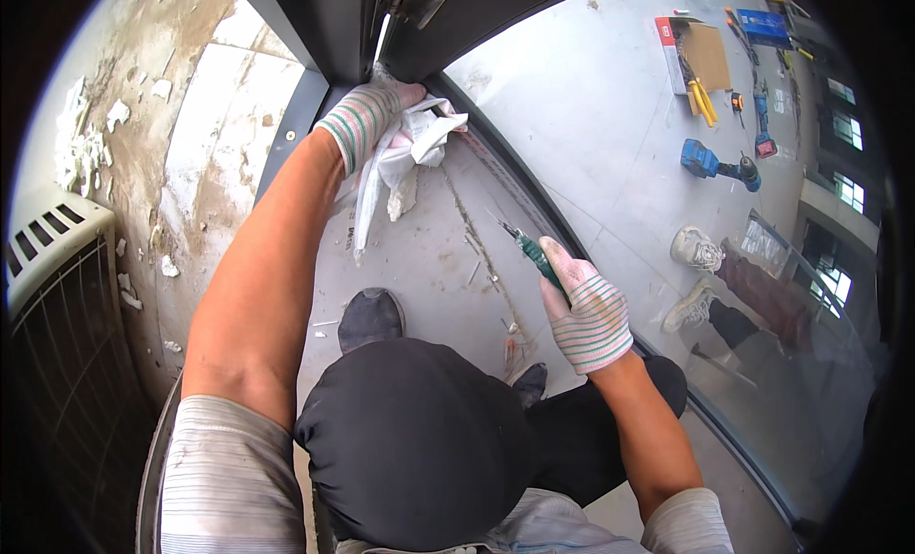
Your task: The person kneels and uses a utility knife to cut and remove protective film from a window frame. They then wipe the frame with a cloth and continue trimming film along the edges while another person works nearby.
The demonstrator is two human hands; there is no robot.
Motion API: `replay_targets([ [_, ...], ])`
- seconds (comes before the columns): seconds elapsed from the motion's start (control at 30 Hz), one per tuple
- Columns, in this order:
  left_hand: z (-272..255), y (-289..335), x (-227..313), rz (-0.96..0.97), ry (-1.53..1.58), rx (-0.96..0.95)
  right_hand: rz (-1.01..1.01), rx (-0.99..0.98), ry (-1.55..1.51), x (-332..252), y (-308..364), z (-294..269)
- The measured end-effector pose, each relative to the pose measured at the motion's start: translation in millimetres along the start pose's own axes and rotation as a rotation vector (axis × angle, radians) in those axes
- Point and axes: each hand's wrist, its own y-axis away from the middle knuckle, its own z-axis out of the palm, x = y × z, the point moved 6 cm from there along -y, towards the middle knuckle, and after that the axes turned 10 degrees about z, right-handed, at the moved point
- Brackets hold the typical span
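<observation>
My left hand (367, 123), in a white knit glove with green and red stripes, reaches into the corner of a dark metal frame (305, 101). It is closed on a crumpled strip of white plastic film (419, 139), whose loose ends hang over the sill; the fingertips are partly hidden. Lower right, my right hand (588, 316) wears a matching glove and grips a green-handled tool (537, 256). Its thin metal tip points up and left, apart from the film; whether it is a screwdriver or a knife I cannot tell. A torn white scrap (402, 196) lies below the film.
Beyond a glass pane (762, 392) at right, a person's sneakers (698, 249) and legs show. A blue cordless drill (720, 163), an open cardboard box (703, 58) and yellow-handled pliers (702, 102) lie on the floor. A slatted unit (62, 230) and debris are left.
</observation>
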Motion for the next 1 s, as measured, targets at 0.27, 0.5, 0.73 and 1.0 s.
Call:
replay_targets([
  [0.27,6,-4,-2,-0.112,-0.053,-0.092,0.081,-0.037,-0.063,19,16,-17],
  [0.5,14,12,-9,-0.112,-0.370,-0.003,0.135,-0.070,-0.043,37,34,-33],
  [0.73,32,43,-54,-0.226,-0.571,-0.111,0.127,-0.044,-0.039,69,74,-47],
  [1.0,47,109,-88,-0.276,-0.615,-0.127,0.333,-0.309,0.008,121,133,-60],
])
